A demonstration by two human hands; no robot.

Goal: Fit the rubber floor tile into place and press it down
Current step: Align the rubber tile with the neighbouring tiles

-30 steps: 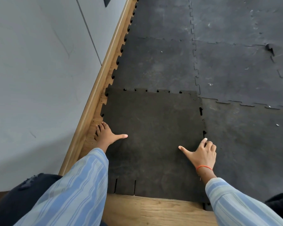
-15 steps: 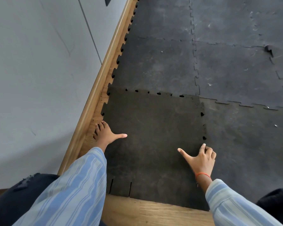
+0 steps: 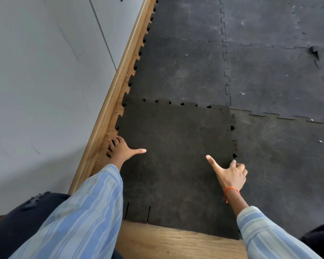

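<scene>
Rubber, dark and matte, the floor tile [image 3: 176,156] lies flat among the other black interlocking tiles [image 3: 269,62], its far and right toothed edges meeting its neighbours with small gaps showing along both seams. Its left edge runs beside the wooden skirting board [image 3: 108,113] at the foot of the grey wall [image 3: 36,81], and its near edge stops at bare wooden floor [image 3: 176,242]. The left hand [image 3: 123,151] rests at the tile's left edge, thumb stretched out across the rubber and fingers curled down at the edge against the wood strip; whether they grip the edge cannot be told. The right hand [image 3: 230,174], with an orange thread [image 3: 230,190] at the wrist, sits on the right seam, thumb extended over the tile, fingers bent with their tips on the joint, holding nothing
</scene>
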